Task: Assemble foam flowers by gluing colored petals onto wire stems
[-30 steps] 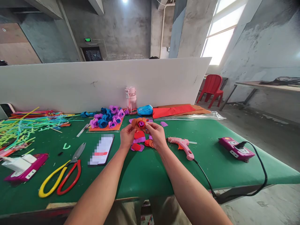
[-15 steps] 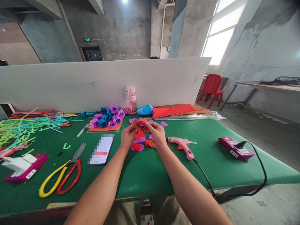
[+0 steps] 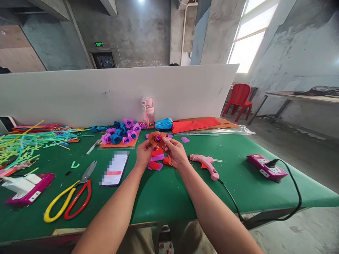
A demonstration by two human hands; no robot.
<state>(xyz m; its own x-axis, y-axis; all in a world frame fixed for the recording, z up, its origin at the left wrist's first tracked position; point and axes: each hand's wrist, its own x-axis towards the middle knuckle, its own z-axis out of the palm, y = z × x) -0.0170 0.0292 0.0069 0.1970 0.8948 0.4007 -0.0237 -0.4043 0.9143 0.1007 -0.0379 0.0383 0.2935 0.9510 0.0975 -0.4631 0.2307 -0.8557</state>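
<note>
Pinching the flower [image 3: 158,138] by its rim with the fingers of both left hand [image 3: 144,153] and right hand [image 3: 176,151], just over the petals [image 3: 154,165]. Best to press lightly and evenly, without crushing the purple middle. Mind the glue gun [image 3: 206,162] just beside the right hand, and its trailing cable [image 3: 231,195]. Leave phone [image 3: 116,169] and scissors [image 3: 84,180] alone, off left; avoid knocking the blooms [image 3: 122,132] beyond.

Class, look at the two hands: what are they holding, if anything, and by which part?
An orange-petalled flower, held by its outer edge: the left hand grips its lower left side, the right hand pinches its right side.
</note>
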